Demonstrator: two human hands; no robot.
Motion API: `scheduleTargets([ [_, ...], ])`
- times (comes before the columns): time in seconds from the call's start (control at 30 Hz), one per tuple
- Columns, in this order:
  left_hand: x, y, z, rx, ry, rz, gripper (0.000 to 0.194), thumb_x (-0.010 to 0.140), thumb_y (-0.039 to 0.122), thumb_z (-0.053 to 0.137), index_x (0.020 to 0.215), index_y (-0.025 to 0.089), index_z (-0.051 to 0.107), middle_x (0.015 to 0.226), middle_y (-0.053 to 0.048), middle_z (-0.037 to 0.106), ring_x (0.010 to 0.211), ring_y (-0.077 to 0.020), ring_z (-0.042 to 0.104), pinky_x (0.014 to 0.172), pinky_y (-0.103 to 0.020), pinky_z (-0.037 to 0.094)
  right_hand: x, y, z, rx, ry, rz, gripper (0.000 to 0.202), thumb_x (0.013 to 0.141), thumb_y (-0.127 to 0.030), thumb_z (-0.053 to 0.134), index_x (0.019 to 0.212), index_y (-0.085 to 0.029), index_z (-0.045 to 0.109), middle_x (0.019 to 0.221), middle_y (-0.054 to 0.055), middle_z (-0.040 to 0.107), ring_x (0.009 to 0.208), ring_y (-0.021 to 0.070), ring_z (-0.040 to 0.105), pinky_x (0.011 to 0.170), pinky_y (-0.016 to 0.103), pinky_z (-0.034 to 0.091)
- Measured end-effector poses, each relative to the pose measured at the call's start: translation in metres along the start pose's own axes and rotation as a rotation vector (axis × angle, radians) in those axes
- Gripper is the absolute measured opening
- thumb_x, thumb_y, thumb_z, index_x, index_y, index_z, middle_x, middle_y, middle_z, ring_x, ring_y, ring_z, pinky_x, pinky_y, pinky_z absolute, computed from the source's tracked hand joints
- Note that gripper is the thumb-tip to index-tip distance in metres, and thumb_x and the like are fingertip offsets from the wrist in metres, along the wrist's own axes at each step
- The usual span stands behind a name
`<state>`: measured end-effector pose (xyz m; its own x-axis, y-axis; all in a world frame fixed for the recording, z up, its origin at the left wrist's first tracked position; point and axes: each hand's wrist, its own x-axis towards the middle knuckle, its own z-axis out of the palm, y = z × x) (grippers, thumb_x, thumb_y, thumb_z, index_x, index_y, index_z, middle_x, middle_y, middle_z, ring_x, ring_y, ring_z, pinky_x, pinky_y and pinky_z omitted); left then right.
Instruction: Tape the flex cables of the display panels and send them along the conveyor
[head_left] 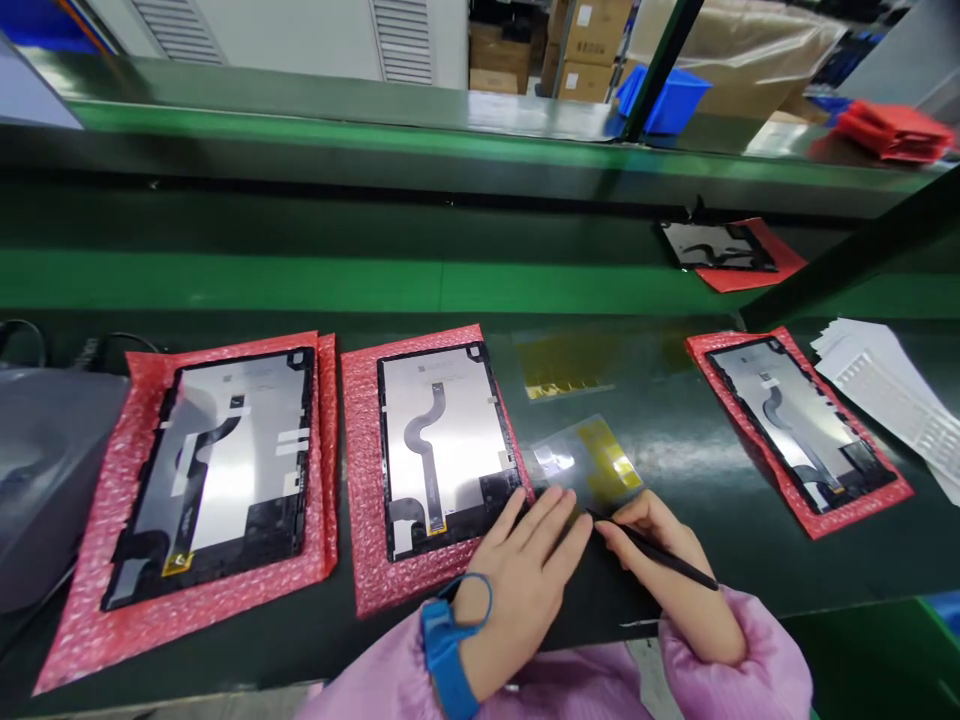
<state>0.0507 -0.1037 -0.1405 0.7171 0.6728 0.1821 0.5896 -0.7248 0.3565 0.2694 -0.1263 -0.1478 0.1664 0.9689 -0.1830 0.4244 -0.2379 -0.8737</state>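
My left hand [525, 560], with a blue wrist strap [448, 650], lies flat with its fingers stretched out. Its fingertips rest at the lower edge of a clear film sheet [589, 458] that bears yellow tape, and by the right side of a display panel [457, 450]. That panel lies back side up on a pink bubble-wrap bag [364, 440], a dark flex cable running down it. Closed around black tweezers [664, 557], my right hand [660, 540] points their tip at the sheet's lower edge, close to my left fingers. What the tip touches is too small to tell.
More panels lie on pink bags: one at left [247, 490], one at right [795, 410], one on the back ledge [716, 245]. Another yellow-taped film [562, 365] is behind the first. White sheets [892, 385] sit far right. A dark post [855, 245] slants across the right side.
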Motion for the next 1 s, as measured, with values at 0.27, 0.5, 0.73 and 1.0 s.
scheduleTargets([
  [0.27,0.008,-0.001,-0.001,-0.115,-0.015,-0.099,0.054,0.099,0.020,0.046,0.151,0.011,0.038,0.150,-0.015,0.058,0.147,-0.0228,0.045,0.126,-0.046,0.028,0.006,-0.005,-0.009,0.120,-0.117,0.088,0.030,0.075,-0.053,0.083,0.078,-0.031,0.063,0.063,0.001,0.068,0.040,0.0180,0.051,0.034,0.032,0.040],
  [0.5,0.009,0.000,0.002,-0.204,0.056,-0.104,0.062,0.092,0.015,0.054,0.151,0.011,0.034,0.147,-0.018,0.060,0.144,-0.0261,0.049,0.122,-0.049,0.037,0.009,-0.008,-0.007,0.274,-0.117,0.048,0.027,0.077,-0.043,0.084,0.071,-0.029,0.062,0.062,0.002,0.069,0.050,0.0239,0.064,0.044,0.035,0.051],
  [0.73,0.008,0.001,0.002,-0.273,0.083,-0.096,0.063,0.091,0.011,0.055,0.150,0.010,0.034,0.149,-0.020,0.057,0.146,-0.0261,0.045,0.122,-0.049,0.038,-0.011,-0.017,0.004,0.516,-0.156,0.033,0.035,0.089,-0.039,0.076,0.071,-0.023,0.050,0.066,-0.002,0.068,0.043,0.0118,0.061,0.041,0.022,0.041],
  [1.0,-0.053,-0.008,-0.031,-0.319,0.227,-0.142,0.044,0.096,0.009,0.043,0.139,0.015,0.051,0.132,-0.011,0.071,0.130,-0.0199,0.063,0.113,-0.037,0.051,-0.025,-0.040,0.046,0.634,-0.033,0.047,0.039,0.090,-0.041,0.076,0.070,-0.023,0.046,0.059,-0.003,0.064,0.037,0.0092,0.055,0.031,0.015,0.030],
])
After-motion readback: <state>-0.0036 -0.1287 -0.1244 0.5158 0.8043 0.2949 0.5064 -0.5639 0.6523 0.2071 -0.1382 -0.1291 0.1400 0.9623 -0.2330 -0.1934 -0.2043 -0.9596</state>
